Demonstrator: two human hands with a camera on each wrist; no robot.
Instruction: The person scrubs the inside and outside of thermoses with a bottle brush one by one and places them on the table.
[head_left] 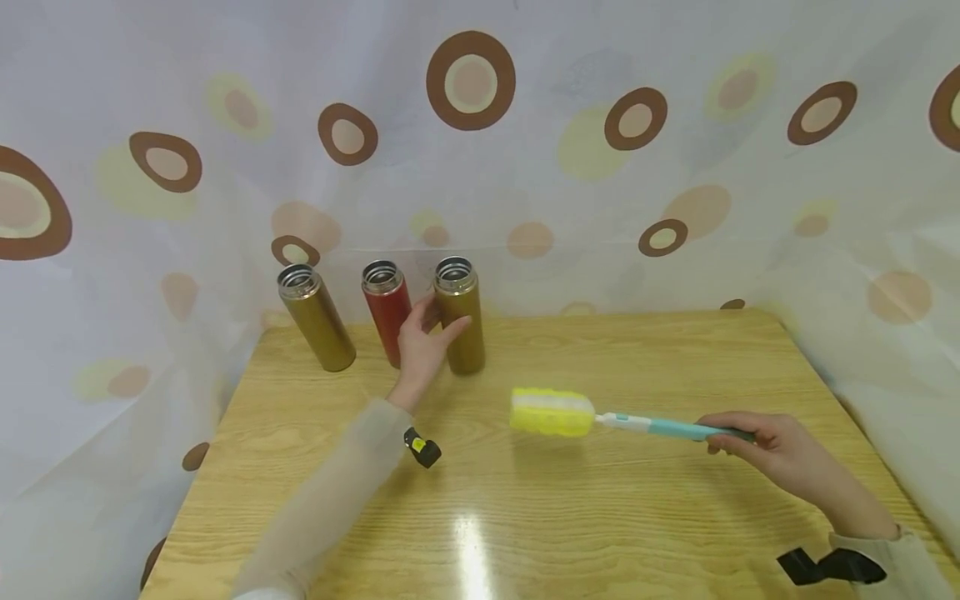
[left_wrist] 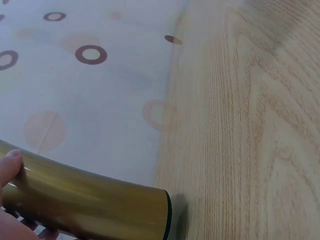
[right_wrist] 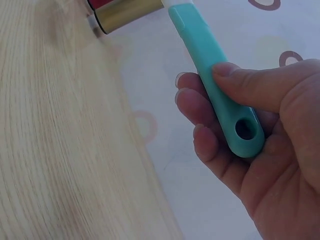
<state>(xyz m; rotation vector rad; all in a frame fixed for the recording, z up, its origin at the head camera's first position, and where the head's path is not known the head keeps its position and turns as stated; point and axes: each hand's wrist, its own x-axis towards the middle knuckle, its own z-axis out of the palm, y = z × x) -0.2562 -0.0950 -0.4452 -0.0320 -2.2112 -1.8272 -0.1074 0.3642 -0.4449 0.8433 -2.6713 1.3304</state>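
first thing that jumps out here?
The yellow-and-white sponge brush held above the table's middle, its teal handle gripped by the right hand. Behind it, three open flasks stand along the back edge of the wooden table; the left hand is wrapping round the rightmost gold flask, beside the red flask.

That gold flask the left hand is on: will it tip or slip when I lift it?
The gold flask stands tall and narrow on the table, so a sideways push would probably tip it. Its glossy metallic wall looks slippery; the left hand likely needs a full wrap. It is uncapped and round, so it would probably roll if it fell.
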